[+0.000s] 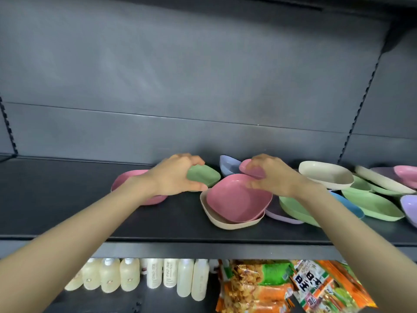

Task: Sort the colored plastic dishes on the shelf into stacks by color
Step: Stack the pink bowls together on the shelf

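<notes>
While above the shelf point(67, 199), left hand point(173, 175) tight around green dish point(204, 176), right hand point(272, 176) tight around pink dish point(253, 171).

lilac dish point(409, 207) cut off, snack packets point(316, 288) blurred

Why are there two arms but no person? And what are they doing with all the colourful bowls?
The camera sits on the person's head, so you see their own arms reaching to a dark shelf. The left hand grips a green dish. The right hand pinches a rear pink dish, just behind a front pink dish that sits inside a beige dish. Other dishes in green, blue, purple and beige lie jumbled to the right. Bottles and snack bags are on the level below.
</notes>
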